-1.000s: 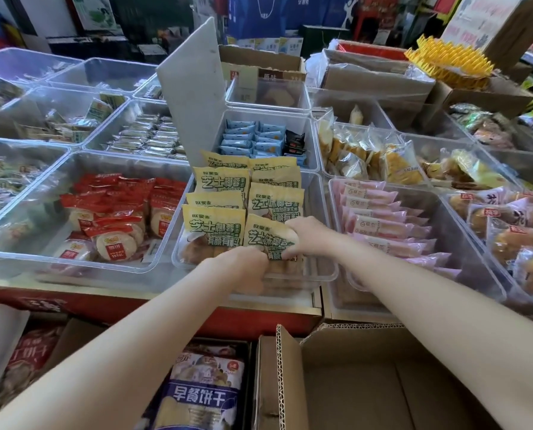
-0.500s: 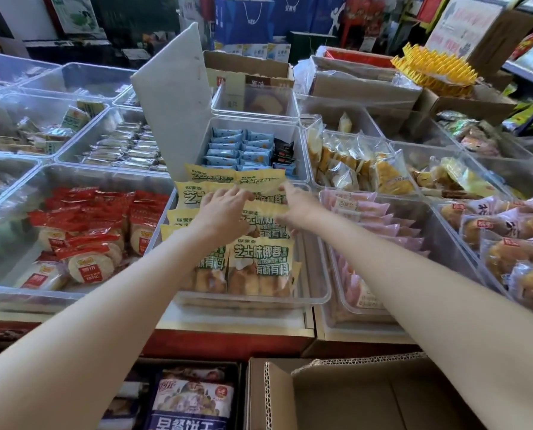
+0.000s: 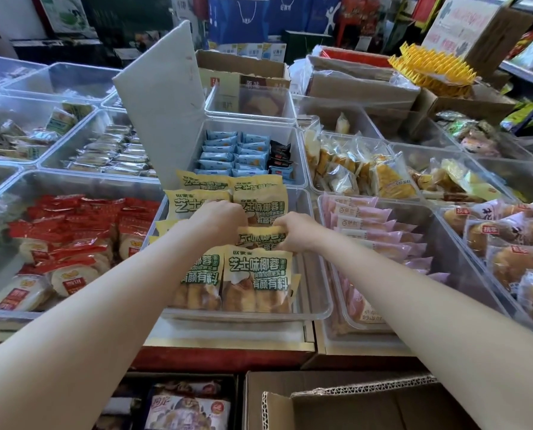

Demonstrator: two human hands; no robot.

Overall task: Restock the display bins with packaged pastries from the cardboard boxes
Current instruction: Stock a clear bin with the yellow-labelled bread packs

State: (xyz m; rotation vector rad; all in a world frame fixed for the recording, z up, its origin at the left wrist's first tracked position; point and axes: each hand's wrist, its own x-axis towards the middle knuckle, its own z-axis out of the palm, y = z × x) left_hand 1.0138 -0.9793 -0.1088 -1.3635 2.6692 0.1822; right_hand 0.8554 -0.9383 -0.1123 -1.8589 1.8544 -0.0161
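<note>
Both hands reached into the clear display bin (image 3: 314, 308), where the left hand (image 3: 218, 220) and right hand (image 3: 297, 232) pinched either end of one yellow pastry packet (image 3: 260, 238). Their fingertips were hidden behind the packet and knuckles, and most of its print was covered. Just nearer than the grip stood the front packets (image 3: 255, 277); the cardboard box (image 3: 345, 401) was cut off at the bottom edge.
</note>
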